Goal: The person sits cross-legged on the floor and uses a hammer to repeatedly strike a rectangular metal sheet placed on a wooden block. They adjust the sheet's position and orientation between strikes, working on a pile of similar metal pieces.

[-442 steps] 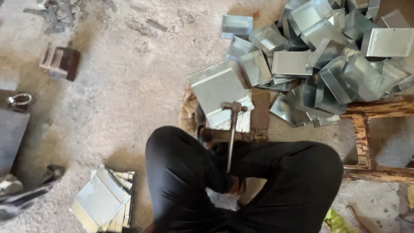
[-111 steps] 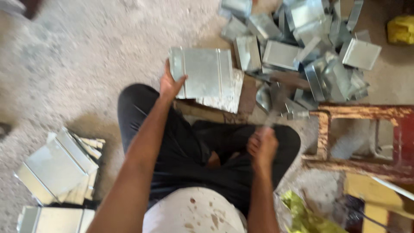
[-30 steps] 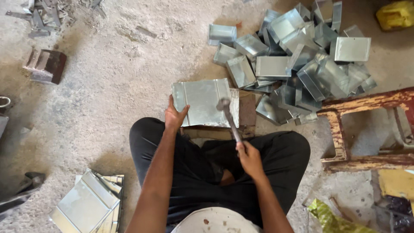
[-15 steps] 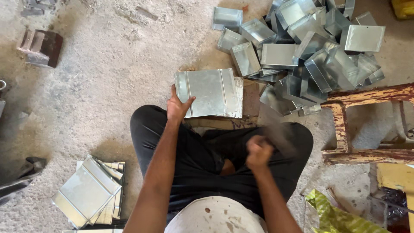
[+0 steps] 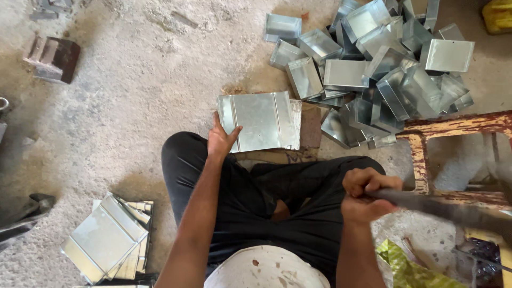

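Two hands busy: left hand (image 5: 221, 140) pins metal sheet (image 5: 261, 121) flat on wooden block (image 5: 309, 125) on floor; right hand (image 5: 365, 194) fisted round hammer handle (image 5: 442, 209) (head blurred, probably raised). Keep fingers clear of seam, strike square.

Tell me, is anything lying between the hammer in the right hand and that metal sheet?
Nothing visible. The right hand holds the hammer off to the side; the metal sheet lies bare, with only the left hand on its left edge.
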